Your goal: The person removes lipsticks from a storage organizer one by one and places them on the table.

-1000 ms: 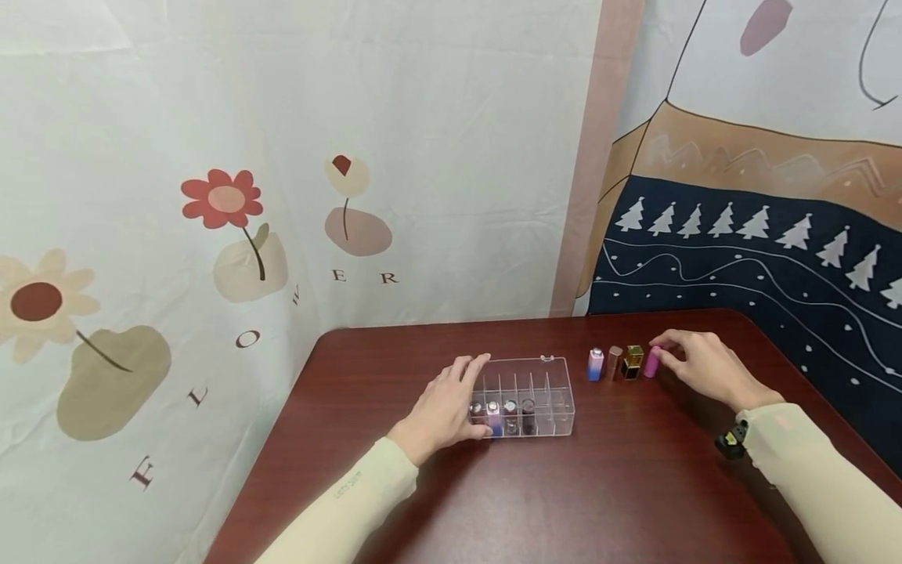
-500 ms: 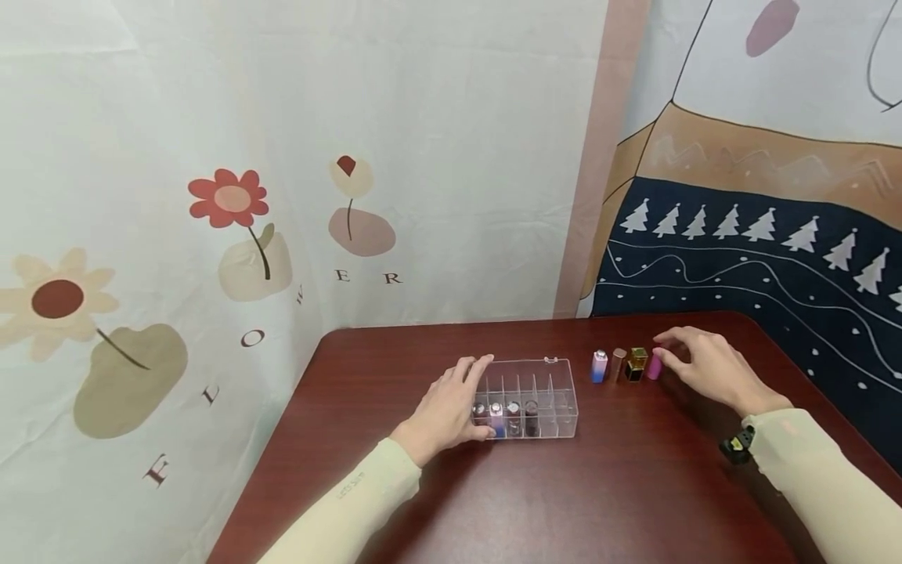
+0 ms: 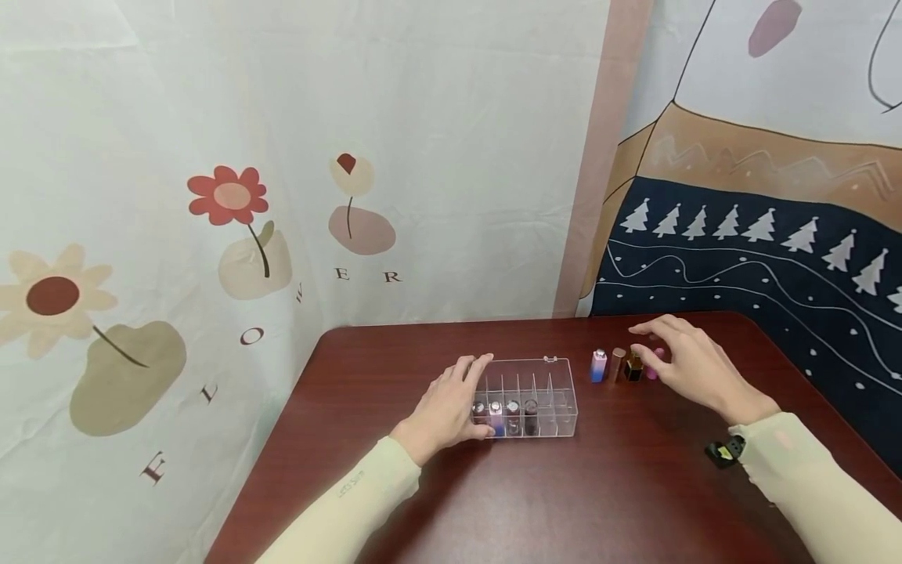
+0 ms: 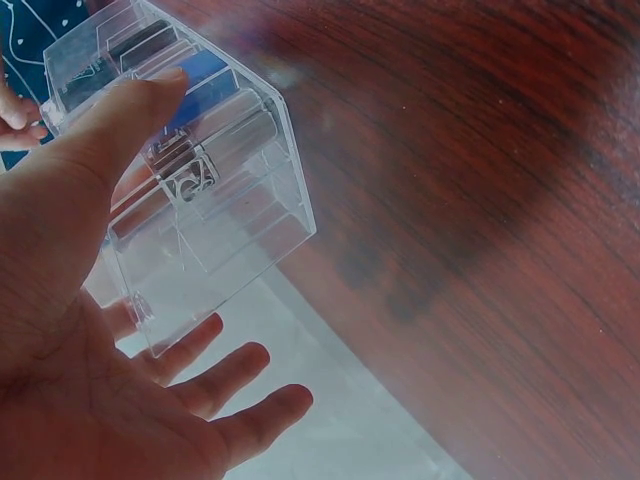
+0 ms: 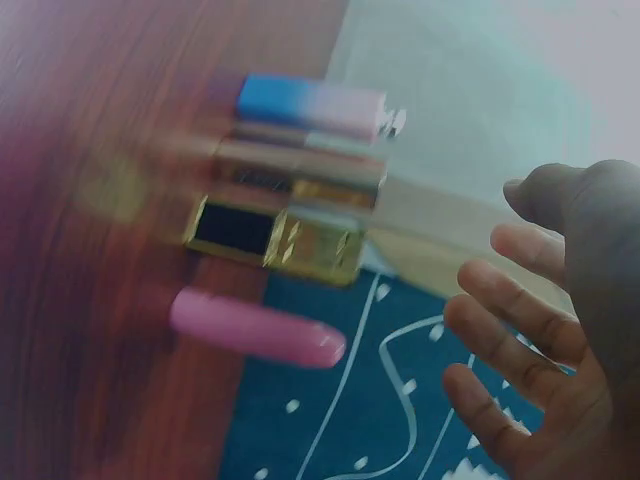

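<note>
My left hand [image 3: 440, 413] holds the left end of a clear divided lipstick organizer [image 3: 561, 429], its thumb on the front wall and fingers at the back. Several lipsticks stand in the front row, one of them pink and blue [image 3: 496, 419]. To the organizer's right, a pink-blue lipstick [image 3: 598, 366], a brown one [image 3: 616, 365], a black-gold one [image 3: 633, 370] and a magenta one [image 5: 255, 328] stand in a line on the table. My right hand [image 3: 694, 368] hovers at the black-gold and magenta lipsticks, fingers spread, holding nothing. It partly covers the magenta one in the head view.
The dark red wooden table [image 3: 564, 501] ends at a white flower-printed cloth [image 3: 451, 196] behind. On the right hangs a navy cloth with white trees [image 3: 740, 258]. A small black device [image 3: 726, 452] sits at the right wrist.
My right hand has moved off the magenta lipstick, leftward and up over the black-gold one. The left hand and the organizer stay put; the head view has shifted slightly.
</note>
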Available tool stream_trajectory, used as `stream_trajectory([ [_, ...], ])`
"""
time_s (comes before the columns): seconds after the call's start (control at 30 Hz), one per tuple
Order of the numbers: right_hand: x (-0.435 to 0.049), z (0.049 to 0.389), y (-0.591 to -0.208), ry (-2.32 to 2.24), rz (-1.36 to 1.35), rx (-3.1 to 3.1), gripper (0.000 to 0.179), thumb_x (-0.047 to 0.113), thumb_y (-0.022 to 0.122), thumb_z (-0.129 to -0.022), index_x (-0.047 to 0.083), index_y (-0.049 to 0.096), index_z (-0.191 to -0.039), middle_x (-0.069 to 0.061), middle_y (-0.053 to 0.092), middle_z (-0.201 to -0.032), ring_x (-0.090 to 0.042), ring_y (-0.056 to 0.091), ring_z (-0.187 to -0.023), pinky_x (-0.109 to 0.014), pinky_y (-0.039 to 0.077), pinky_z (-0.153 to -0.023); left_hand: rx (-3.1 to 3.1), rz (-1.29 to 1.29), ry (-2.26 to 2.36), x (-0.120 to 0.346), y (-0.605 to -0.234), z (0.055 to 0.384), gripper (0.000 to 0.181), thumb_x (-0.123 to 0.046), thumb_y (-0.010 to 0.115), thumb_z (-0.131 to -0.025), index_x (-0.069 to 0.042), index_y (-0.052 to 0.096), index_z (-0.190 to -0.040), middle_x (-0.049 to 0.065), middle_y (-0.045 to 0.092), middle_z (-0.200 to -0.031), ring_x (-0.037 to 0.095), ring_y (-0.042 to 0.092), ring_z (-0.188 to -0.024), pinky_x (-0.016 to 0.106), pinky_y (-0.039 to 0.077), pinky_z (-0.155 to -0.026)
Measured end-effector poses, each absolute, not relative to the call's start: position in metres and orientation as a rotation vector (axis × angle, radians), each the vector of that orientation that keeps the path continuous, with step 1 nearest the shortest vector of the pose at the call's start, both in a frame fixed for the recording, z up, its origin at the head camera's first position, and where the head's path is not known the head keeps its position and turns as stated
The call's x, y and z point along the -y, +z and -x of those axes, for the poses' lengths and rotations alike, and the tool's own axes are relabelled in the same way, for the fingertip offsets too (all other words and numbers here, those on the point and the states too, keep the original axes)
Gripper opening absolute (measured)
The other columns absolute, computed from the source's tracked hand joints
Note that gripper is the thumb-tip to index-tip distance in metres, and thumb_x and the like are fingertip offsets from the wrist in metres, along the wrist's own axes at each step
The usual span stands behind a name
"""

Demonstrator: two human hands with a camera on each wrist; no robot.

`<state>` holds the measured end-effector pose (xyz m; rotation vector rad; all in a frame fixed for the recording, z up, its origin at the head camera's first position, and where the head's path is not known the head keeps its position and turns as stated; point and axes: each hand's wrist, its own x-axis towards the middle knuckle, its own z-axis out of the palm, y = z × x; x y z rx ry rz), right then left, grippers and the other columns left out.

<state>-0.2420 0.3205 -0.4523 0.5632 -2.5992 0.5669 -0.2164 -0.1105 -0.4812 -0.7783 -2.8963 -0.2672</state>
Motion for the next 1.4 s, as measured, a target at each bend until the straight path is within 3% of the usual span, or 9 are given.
stream_trajectory([
  [0.1,-0.311,0.238,-0.449,0.566,-0.599,2.575,0.035,0.022,0.086,-0.106,0.014,0.080,-0.139,-0.017,0.079,-0.139,-0.033,0.074,-0.106,-0.066,0.067,-0.092,2.901,0.776,-0.279,0.110,-0.482,0.217,0.130,-0.051,0.109,-0.080,-0.015,0.033,-0.179,0.024,0.053,-0.170,0.048,0.070,-0.141,0.061,0.064,-0.115],
  [0.2,-0.303,0.235,-0.445,0.547,-0.652,2.530,0.035,0.020,0.090,-0.103,0.015,0.082,-0.136,-0.015,0.081,-0.135,-0.024,0.070,-0.097,-0.050,0.067,-0.085,2.905,0.773,-0.280,0.110,-0.483,0.218,0.130,-0.052,0.108,-0.080,-0.015,0.032,-0.180,0.023,0.053,-0.170,0.048,0.069,-0.143,0.061,0.064,-0.117],
  [0.27,-0.298,0.235,-0.443,0.526,-0.686,2.504,0.036,0.020,0.092,-0.101,0.015,0.083,-0.135,-0.014,0.081,-0.133,-0.020,0.070,-0.093,-0.047,0.066,-0.080,2.906,0.774,-0.276,0.110,-0.483,0.217,0.130,-0.053,0.108,-0.081,-0.015,0.032,-0.180,0.023,0.052,-0.170,0.048,0.069,-0.143,0.060,0.064,-0.117],
  [0.33,-0.294,0.234,-0.441,0.520,-0.713,2.489,0.037,0.020,0.093,-0.100,0.015,0.083,-0.135,-0.014,0.082,-0.132,-0.021,0.072,-0.093,-0.047,0.068,-0.081,2.902,0.777,-0.270,0.110,-0.482,0.217,0.131,-0.052,0.108,-0.080,-0.014,0.032,-0.180,0.023,0.053,-0.170,0.047,0.070,-0.142,0.060,0.064,-0.117],
  [0.47,-0.285,0.232,-0.439,0.535,-0.738,2.514,0.039,0.018,0.093,-0.100,0.015,0.082,-0.137,-0.015,0.081,-0.134,-0.032,0.078,-0.106,-0.063,0.070,-0.091,2.899,0.780,-0.270,0.111,-0.481,0.216,0.131,-0.051,0.109,-0.080,-0.013,0.032,-0.179,0.024,0.053,-0.169,0.046,0.070,-0.139,0.059,0.064,-0.117],
  [0.7,-0.268,0.227,-0.437,0.503,-0.760,2.547,0.038,0.017,0.091,-0.102,0.018,0.082,-0.139,-0.007,0.081,-0.129,-0.020,0.072,-0.099,-0.050,0.068,-0.085,2.891,0.786,-0.281,0.111,-0.482,0.216,0.131,-0.049,0.109,-0.079,-0.013,0.033,-0.179,0.025,0.053,-0.168,0.047,0.071,-0.138,0.059,0.065,-0.115],
  [1.07,-0.240,0.225,-0.449,0.459,-0.914,2.469,0.041,0.020,0.096,-0.098,0.018,0.084,-0.136,-0.005,0.082,-0.126,-0.014,0.069,-0.091,-0.042,0.068,-0.081,2.908,0.774,-0.257,0.110,-0.482,0.220,0.131,-0.053,0.107,-0.081,-0.014,0.031,-0.180,0.024,0.052,-0.170,0.046,0.070,-0.140,0.059,0.064,-0.118],
  [1.2,-0.231,0.223,-0.455,0.444,-0.961,2.451,0.041,0.020,0.096,-0.096,0.017,0.084,-0.135,-0.004,0.083,-0.128,-0.020,0.076,-0.103,-0.050,0.071,-0.092,2.907,0.775,-0.251,0.110,-0.481,0.218,0.132,-0.054,0.107,-0.081,-0.014,0.030,-0.180,0.024,0.052,-0.170,0.046,0.071,-0.140,0.058,0.064,-0.117],
  [1.4,-0.219,0.221,-0.459,0.457,-1.007,2.440,0.038,0.019,0.096,-0.096,0.016,0.085,-0.132,-0.002,0.084,-0.126,-0.023,0.079,-0.116,-0.050,0.070,-0.096,2.893,0.786,-0.287,0.111,-0.482,0.218,0.131,-0.050,0.108,-0.081,-0.013,0.031,-0.180,0.025,0.052,-0.169,0.046,0.071,-0.139,0.060,0.064,-0.116],
])
